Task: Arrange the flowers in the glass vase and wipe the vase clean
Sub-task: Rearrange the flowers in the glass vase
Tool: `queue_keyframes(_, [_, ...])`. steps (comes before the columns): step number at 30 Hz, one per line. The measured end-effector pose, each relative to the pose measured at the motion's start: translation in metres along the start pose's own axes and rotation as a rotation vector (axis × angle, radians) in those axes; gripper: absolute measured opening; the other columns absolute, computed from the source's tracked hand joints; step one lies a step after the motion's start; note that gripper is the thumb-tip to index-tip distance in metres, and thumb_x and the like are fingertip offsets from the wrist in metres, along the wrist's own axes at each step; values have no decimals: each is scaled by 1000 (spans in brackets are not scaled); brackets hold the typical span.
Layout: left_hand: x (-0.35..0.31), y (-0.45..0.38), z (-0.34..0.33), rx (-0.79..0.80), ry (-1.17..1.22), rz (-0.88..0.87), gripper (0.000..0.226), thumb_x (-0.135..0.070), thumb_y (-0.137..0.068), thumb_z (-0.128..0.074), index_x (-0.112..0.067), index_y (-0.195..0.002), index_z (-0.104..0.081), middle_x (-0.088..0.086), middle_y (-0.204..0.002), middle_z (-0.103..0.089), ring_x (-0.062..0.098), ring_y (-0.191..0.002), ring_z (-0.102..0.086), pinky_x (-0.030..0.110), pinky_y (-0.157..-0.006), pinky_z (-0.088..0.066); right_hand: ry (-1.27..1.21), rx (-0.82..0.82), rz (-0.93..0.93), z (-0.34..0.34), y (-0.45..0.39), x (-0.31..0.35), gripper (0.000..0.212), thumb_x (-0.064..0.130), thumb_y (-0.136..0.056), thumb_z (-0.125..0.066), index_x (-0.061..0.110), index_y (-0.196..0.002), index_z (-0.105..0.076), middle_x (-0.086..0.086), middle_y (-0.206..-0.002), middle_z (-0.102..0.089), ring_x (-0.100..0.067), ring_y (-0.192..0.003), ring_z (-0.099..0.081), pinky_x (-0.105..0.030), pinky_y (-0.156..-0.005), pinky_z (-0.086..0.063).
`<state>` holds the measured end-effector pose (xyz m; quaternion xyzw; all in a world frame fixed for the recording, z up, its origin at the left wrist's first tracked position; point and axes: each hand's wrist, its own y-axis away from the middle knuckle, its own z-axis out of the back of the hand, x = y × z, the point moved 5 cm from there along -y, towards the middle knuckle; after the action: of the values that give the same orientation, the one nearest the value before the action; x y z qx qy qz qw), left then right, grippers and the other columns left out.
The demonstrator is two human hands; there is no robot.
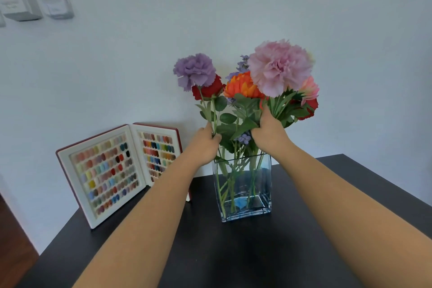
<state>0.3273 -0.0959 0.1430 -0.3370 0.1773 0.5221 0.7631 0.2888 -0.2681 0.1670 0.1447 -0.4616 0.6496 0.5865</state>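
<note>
glass vase (243, 189) upright on dark surface (233, 252), near wall. flowers (252, 91) stand in vase, stems crossing inside. left hand (205, 145) grip closed around stem of purple carnation (194, 71). right hand (268, 131) grip closed on leafy stems under pink carnation (279, 66). open colour sample book (117, 170) left of vase.

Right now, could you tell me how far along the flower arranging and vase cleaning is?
Done: the flowers already stand with stems in the glass vase on the dark table. In hand: the left hand and right hand grip stems, adjusting the bunch. Left: wiping the vase; no cloth is in view.
</note>
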Motion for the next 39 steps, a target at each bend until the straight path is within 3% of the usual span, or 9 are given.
queue_keyframes(7, [4,29,-13,-32,-62,74,87,-54,-74,-44,-44,-151,-5,2,-142,-44,29,-127,-43,51,-106,-24,15,-21,29,-5,2,7,21,19,-98,-45,4,-110,-54,-11,-95,-61,-25,-81,-52,-27,-65,-35])
queue_keyframes(9, [3,29,-17,-34,-53,47,93,-58,-70,-52,-45,-149,-6,0,-140,-46,28,-126,-43,49,-102,-22,42,14,31,-8,-4,16,29,26,-99,-45,1,-96,-58,-13,-89,-62,-28,-80,-54,-29,-65,-37])
queue_keyframes(13, [-1,28,-20,-128,74,15,100,-68,-59,-69,-45,-144,-20,-10,-136,-51,18,-127,-44,50,-103,-27,-91,125,-79,-19,-20,23,42,32,-97,-49,-8,-105,-60,-27,-92,-68,-41,-81,-67,-49,-79,-55])
queue_keyframes(21, [4,22,-22,-279,100,82,103,-65,-58,-76,-35,-144,-27,-11,-134,-54,15,-124,-48,52,-101,-30,-310,170,-169,-35,-32,25,24,26,-96,-55,13,-76,-60,-10,-69,-62,-21,-56,-59,-21,-43,-48])
queue_keyframes(28, [9,19,-28,-335,39,70,109,-51,-67,-79,-28,-151,-14,-8,-135,-56,17,-124,-51,49,-100,-32,-360,156,-109,-41,-22,25,28,26,-90,-62,-1,-88,-69,-25,-90,-68,-34,-85,-65,-48,-84,-55])
queue_keyframes(30, [10,18,-29,-339,69,67,107,-48,-68,-78,-28,-151,-14,-7,-132,-58,18,-123,-53,51,-101,-33,-364,154,-45,-40,-13,23,26,28,-89,-60,6,-101,-70,-13,-95,-70,-24,-89,-64,-45,-89,-52])
queue_keyframes(34, [10,19,-30,-364,48,62,102,-50,-67,-75,-33,-148,-14,-10,-129,-59,17,-119,-53,40,-89,-28,-403,-31,15,-19,21,1,42,30,-87,-55,34,-129,-53,9,-92,-67,-9,-92,-63,-30,-84,-50])
queue_keyframes(37, [11,20,-30,-370,46,69,102,-52,-67,-75,-35,-148,-14,-10,-129,-57,17,-116,-54,35,-82,-17,-456,-376,-18,6,58,-42,28,21,-83,-49,41,-96,-63,10,-83,-68,-12,-80,-63,-25,-71,-50])
queue_keyframes(39, [12,19,-31,-366,43,73,103,-54,-68,-74,-35,-148,-14,-9,-130,-57,18,-116,-54,34,-82,-15,-479,-455,-150,11,68,-70,24,20,-85,-50,39,-94,-61,8,-87,-66,-16,-79,-60,-25,-66,-46])
